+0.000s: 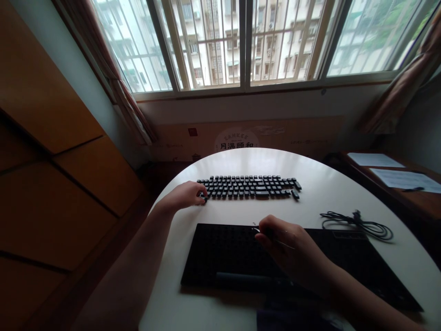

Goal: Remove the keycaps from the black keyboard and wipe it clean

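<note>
Rows of loose black keycaps (248,187) are laid out on the white table in keyboard order. My left hand (188,194) is at the left end of these rows, thumb and fingers pinched on a keycap (203,199). Closer to me lies a black keyboard (220,250), its surface too dark to make out in detail. Over its far edge, my right hand (280,234) is closed around a thin wire tool that looks like a keycap puller (255,228). Its metal wire ends stick out past the fingers; the rest is hidden in my grip.
A coiled black cable (358,225) lies right of the keycaps. A dark bluish bar (246,277) crosses the keyboard's near part. The round white table (330,184) stands before a barred window. Papers (403,179) lie on a brown side table; wooden cabinets (79,170) are at left.
</note>
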`<state>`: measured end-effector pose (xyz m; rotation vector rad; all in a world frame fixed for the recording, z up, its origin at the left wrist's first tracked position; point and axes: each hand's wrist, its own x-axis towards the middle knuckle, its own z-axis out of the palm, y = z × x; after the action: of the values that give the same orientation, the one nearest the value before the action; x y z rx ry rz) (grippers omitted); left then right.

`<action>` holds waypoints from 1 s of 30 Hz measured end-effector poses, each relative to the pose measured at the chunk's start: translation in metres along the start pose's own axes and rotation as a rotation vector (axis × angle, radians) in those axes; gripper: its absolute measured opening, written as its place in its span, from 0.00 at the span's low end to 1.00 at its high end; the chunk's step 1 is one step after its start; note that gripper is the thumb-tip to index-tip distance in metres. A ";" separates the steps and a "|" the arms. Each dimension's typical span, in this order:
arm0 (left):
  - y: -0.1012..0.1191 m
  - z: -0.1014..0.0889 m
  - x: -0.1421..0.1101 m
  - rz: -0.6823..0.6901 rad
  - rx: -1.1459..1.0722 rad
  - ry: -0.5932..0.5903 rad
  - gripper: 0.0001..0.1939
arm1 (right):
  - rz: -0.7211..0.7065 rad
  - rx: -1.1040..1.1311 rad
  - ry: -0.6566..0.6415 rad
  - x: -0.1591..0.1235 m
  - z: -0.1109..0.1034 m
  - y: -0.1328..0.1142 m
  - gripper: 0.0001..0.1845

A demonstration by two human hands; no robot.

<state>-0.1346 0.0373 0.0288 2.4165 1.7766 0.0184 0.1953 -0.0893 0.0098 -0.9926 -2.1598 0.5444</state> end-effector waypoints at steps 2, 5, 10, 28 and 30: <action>-0.001 0.001 0.001 -0.007 -0.002 -0.010 0.14 | -0.001 0.001 -0.005 0.000 0.000 0.001 0.11; -0.002 0.001 0.001 -0.022 -0.007 -0.011 0.14 | 0.002 -0.002 -0.010 -0.001 0.000 0.002 0.11; -0.002 0.000 0.001 -0.007 0.000 -0.006 0.12 | 0.009 0.002 -0.025 -0.002 0.000 0.002 0.11; 0.034 -0.021 -0.017 0.113 0.026 0.306 0.15 | 0.110 0.248 -0.087 -0.003 -0.002 -0.001 0.13; 0.061 -0.018 -0.022 0.153 0.009 0.368 0.17 | 0.150 0.397 -0.148 -0.005 0.000 -0.003 0.14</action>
<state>-0.0852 0.0003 0.0560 2.6869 1.7148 0.5030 0.1958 -0.0949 0.0092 -0.9166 -1.9997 1.1003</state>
